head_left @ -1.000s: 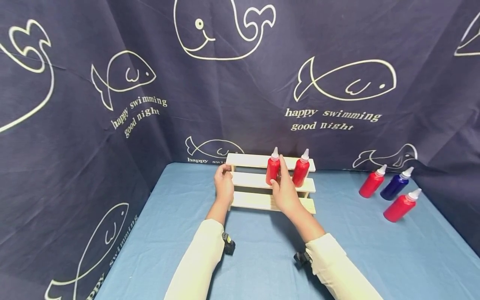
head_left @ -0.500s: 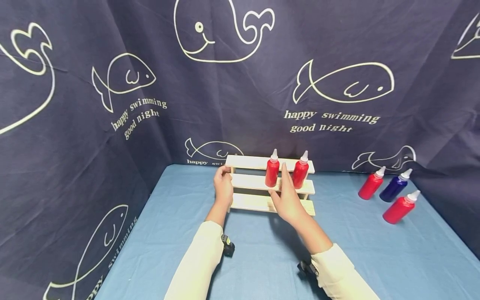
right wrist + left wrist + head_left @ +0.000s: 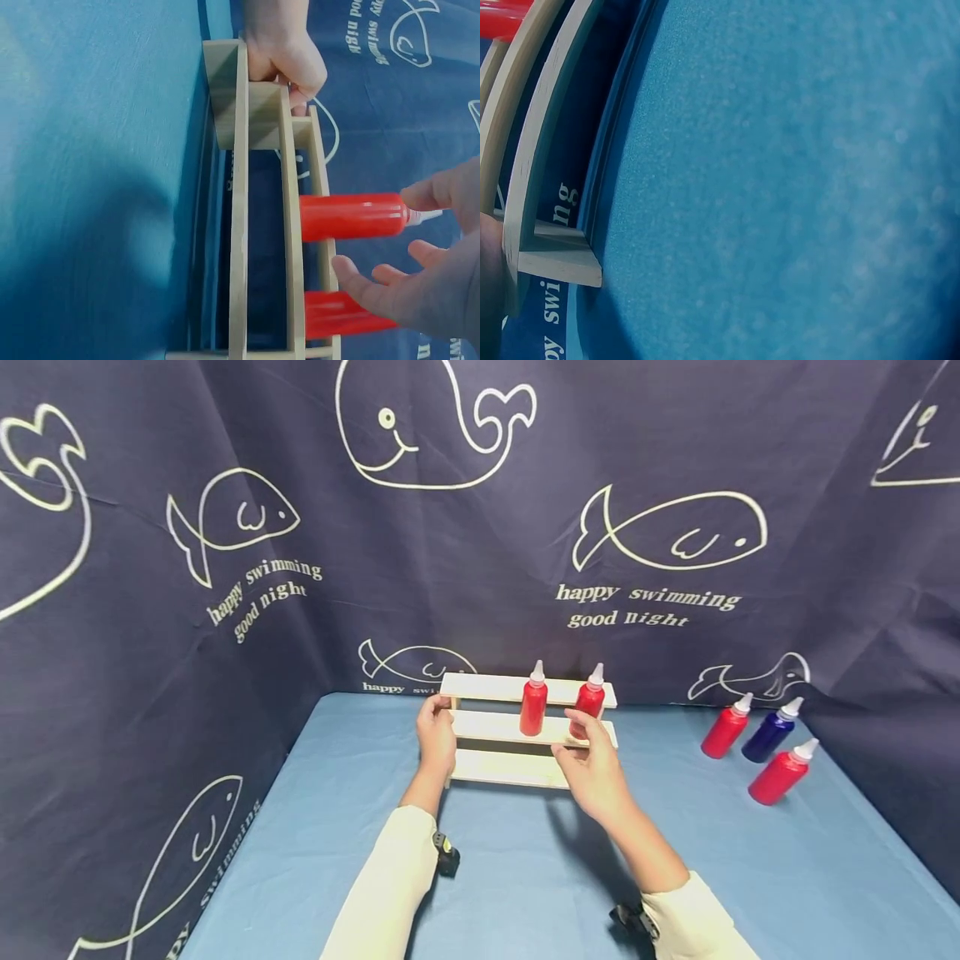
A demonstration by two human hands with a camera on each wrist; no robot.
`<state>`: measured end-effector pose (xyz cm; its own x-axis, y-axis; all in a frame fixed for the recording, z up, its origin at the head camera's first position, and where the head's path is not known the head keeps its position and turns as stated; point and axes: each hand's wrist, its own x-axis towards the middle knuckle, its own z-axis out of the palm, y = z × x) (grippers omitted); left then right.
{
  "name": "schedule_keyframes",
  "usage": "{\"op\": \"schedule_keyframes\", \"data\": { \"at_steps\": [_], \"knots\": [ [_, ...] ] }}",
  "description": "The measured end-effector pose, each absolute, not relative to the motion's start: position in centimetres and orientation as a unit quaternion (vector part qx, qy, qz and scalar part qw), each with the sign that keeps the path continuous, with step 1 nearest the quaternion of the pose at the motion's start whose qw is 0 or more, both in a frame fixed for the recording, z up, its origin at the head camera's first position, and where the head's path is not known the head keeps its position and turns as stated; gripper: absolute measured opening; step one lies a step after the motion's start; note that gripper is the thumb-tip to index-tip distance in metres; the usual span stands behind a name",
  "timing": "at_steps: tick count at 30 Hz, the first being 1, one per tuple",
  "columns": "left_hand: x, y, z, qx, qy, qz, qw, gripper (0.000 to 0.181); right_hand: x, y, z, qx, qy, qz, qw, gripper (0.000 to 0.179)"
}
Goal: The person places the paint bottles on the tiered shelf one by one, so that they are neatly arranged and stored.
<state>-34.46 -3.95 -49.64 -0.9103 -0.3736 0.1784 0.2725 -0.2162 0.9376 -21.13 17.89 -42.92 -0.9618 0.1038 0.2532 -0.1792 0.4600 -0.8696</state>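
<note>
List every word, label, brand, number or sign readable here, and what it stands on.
"happy swimming good night": back curtain, right half.
"happy swimming good night": left curtain.
"happy swi": back curtain, low; rest hidden behind wooden rack.
"swimming": left curtain, low; preceding word cut off.
Wrist views: only fragments of this wording.
Bottles: no text visible.
Left wrist camera: yellow mark too small to read.

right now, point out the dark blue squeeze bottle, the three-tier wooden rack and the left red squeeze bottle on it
dark blue squeeze bottle [image 3: 766, 738], head view, middle of its body
three-tier wooden rack [image 3: 486, 726], head view, bare left part of its middle shelf
left red squeeze bottle [image 3: 533, 708], head view, middle of its body
</note>
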Motion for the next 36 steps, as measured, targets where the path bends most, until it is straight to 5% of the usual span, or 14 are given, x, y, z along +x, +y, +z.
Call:
{"op": "schedule_keyframes", "data": {
  "at_steps": [18, 36],
  "knots": [
    [-32.7, -3.7, -47.6, 0.035, -0.598, -0.775, 0.201, 0.036, -21.0, 22.1, -42.6, -0.061, -0.735, 0.572, 0.36, 0.029],
    [-34.3, -3.8, -49.8, 0.043, -0.594, -0.774, 0.214, 0.033, -22.0, 26.5, -43.3, -0.121, -0.73, 0.51, 0.438, 0.03]
  ]
}}
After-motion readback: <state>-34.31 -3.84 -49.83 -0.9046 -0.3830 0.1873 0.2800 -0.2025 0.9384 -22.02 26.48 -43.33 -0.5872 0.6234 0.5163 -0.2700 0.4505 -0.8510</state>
